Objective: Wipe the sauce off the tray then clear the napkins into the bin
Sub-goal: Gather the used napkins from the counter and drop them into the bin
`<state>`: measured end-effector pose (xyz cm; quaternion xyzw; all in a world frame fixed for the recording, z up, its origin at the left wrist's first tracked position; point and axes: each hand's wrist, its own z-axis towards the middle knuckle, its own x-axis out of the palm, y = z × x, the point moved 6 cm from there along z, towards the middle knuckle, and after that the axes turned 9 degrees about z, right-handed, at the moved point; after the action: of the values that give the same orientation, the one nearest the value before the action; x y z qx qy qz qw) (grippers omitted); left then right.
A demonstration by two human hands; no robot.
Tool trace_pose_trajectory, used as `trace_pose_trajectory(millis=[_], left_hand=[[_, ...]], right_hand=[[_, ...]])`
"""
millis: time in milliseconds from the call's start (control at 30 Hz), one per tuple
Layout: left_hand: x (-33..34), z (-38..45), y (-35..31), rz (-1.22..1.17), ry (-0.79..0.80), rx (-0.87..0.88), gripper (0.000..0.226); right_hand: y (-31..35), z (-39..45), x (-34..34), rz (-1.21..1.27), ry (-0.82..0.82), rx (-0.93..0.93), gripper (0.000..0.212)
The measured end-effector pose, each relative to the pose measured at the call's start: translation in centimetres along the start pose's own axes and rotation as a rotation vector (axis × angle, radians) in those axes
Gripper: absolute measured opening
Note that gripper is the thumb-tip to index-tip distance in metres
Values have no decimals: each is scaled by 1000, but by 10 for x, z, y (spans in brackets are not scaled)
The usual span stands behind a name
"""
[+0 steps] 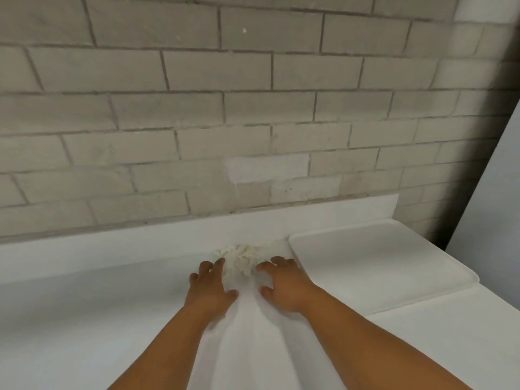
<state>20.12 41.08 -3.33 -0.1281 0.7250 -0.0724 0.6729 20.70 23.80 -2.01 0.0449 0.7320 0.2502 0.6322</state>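
Flanking crumpled napkins (239,258), left hand (209,288) and right hand (281,285) spread wide (empty); tray (380,266) beside.

**White counter against a brick wall**

A white counter (84,319) fills the lower half of the frame, its far edge turned up into a low white lip along the grey brick wall. A white tray (377,263) with rounded corners lies flat on it at the right, its surface plain white. Just left of the tray's near corner, at centre frame, a crumpled heap of off-white napkins (242,256) sits on the counter close to the lip. Both hands rest on the counter, one each side of the heap.
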Motion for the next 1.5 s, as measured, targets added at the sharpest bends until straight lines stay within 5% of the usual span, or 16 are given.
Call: trace_pose_trajectory(millis=[267,500,767,867,1033,1100,1233,1400,1500], left_hand=[[0,40,3,121,-42,143,78],[3,70,-2,217,142,224,80],[-14,60,3,183,42,227,49],[-14,60,5,129,19,231,76],[-13,56,9,167,345,184,137],[-22,52,9,148,407,201,134],[-34,40,18,302,546,222,140],[-23,13,26,504,582,227,137],[-15,2,26,429,487,247,125]], right_hand=[[-1,76,1,-1,-50,62,74],[-1,116,10,61,161,100,107],[7,93,3,67,79,4,30],[9,78,2,69,112,-36,25],[12,56,-9,69,141,-18,28],[11,46,-12,48,177,16,33],[1,25,-7,-74,289,122,86],[20,20,1,4,266,51,56],[25,16,5,73,282,103,59]])
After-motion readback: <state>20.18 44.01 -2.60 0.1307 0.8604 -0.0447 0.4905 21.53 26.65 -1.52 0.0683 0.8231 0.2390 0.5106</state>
